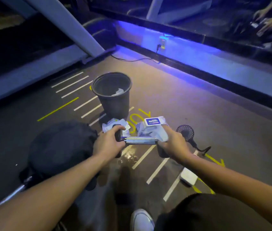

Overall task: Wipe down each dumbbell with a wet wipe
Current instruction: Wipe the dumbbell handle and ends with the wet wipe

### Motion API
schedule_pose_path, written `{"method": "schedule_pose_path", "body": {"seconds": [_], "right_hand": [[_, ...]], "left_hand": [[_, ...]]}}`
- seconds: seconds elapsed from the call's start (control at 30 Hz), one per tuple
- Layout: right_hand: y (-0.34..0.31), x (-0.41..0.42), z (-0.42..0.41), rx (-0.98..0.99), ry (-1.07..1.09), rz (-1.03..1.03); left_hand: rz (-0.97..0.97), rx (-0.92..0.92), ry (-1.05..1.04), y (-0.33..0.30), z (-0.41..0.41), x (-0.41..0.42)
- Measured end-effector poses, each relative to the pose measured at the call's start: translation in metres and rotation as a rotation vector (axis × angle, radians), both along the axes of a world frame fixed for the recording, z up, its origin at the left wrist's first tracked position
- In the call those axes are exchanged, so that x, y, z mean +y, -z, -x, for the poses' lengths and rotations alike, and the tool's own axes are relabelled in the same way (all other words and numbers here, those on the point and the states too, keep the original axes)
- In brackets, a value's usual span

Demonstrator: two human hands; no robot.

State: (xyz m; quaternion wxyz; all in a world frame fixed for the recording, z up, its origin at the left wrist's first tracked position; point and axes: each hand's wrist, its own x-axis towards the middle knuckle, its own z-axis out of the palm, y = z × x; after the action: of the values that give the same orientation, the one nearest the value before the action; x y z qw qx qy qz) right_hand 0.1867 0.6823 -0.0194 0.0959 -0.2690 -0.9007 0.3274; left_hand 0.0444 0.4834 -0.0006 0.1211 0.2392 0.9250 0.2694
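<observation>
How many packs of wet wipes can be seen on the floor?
2. One pack lies just in front of the bin, behind the left hand. The other pack, with a blue label, lies beside it, behind the right hand. More may be hidden.

You had one head-worn wide-angle camera, looking forward and steeply down from close above your hands, over the floor (pixel 190 104) toward a bin (pixel 113 95) and a mirrored wall (pixel 198 22) beyond.

Dumbbell (pixel 141 140) handle shiny knurled metal; bin (pixel 113 99) matt dark plastic; floor (pixel 190 114) matt.
</observation>
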Motion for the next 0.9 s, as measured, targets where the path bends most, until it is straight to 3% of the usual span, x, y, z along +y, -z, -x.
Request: {"method": "schedule_pose_path", "body": {"seconds": [0.27,0.53,0.9], "right_hand": [[0.076,0.011,0.006,-0.089,0.033,0.122],[0.128,0.045,0.009,-0.183,0.080,0.115],[0.146,0.076,0.034,-0.233,0.131,0.003]], "left_hand": [[0.039,-0.169,-0.088,0.079,0.003,0.018],[0.021,-0.248,-0.042,0.128,0.010,0.056],[0.082,-0.174,-0.041,0.148,0.037,0.092]]}}
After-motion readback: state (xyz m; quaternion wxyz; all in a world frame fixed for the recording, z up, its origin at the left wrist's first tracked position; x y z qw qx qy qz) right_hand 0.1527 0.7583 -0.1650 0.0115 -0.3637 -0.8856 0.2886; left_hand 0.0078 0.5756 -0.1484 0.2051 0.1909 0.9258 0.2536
